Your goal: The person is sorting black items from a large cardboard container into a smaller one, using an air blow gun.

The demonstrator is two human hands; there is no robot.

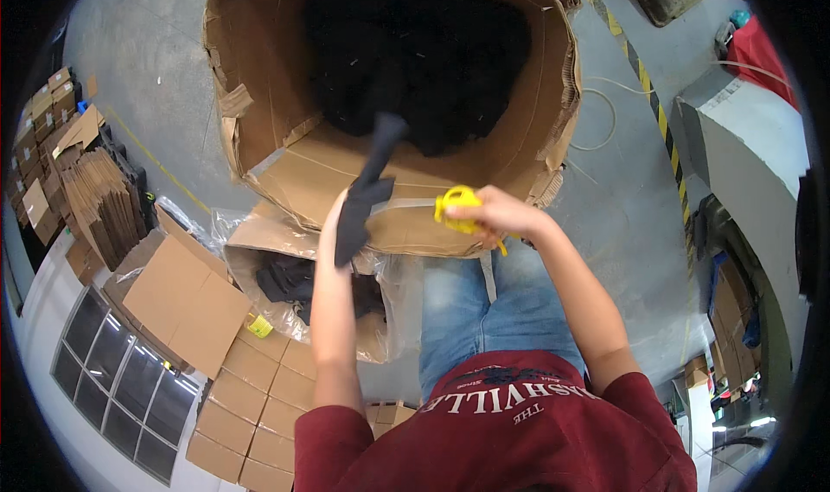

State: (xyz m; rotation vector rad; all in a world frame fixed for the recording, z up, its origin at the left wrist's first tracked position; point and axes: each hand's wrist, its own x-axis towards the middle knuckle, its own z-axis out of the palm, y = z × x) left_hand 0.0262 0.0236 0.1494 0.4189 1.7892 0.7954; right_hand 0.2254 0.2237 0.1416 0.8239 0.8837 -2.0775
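Observation:
Above the near wall of a large open carton [303, 172], my left hand [339, 205] holds a long black cloth piece [372, 168]. The cloth is blurred by motion and covers most of that hand's fingers; one end drapes over my wrist. My right hand [500, 215], to its right, is closed around a yellow hand tool [458, 208] with a rounded, looped shape. Its exact kind is not clear. Inside the carton lies a heap of black cloth pieces [424, 60], dark and hard to tell apart.
A smaller lined carton [251, 254] with black items stands at my left, beside stacked brown boxes [246, 397]. Flattened cardboard [104, 202] leans farther left. A white cord [609, 124] and yellow-black floor tape [661, 120] lie right of the large carton. A grey-white structure [743, 146] stands beyond.

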